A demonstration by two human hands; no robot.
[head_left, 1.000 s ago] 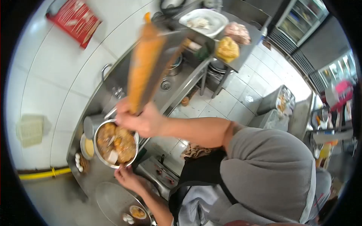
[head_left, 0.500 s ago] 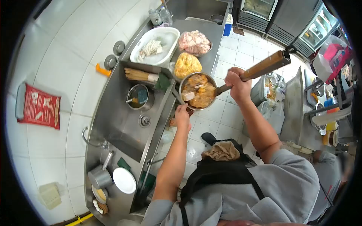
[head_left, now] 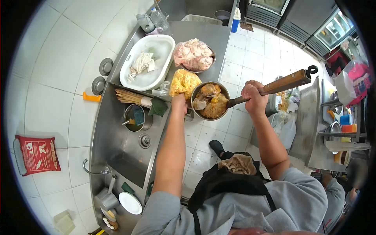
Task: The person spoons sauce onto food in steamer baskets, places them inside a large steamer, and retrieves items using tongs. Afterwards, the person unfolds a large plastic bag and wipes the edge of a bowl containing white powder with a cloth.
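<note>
My right hand (head_left: 254, 98) is closed around the long handle of a saucepan (head_left: 194, 111), near where the wood meets the metal. The pan hangs over the floor beside the counter, holding plastic-wrapped portions of orange-brown food (head_left: 213, 103). To its left, my left hand (head_left: 179, 104) has its fingers closed at the lower edge of a bag of yellow food (head_left: 184, 83); the fingertips are partly hidden. That bag rests on the counter edge, just in front of a bowl of bagged raw meat (head_left: 194, 55).
A white tub (head_left: 168, 51) with a cloth sits behind the sink (head_left: 125, 166). Inside the sink are a metal pot (head_left: 145, 122) and a bundle of wooden sticks (head_left: 127, 97). Containers with plastic bags (head_left: 280, 123) stand on the right. Another person's grey sleeve (head_left: 335, 196) shows at lower right.
My left hand has left the pan's underside and moved up and left to the yellow bag. The pan stays in my right hand. The whole view has shifted slightly.
</note>
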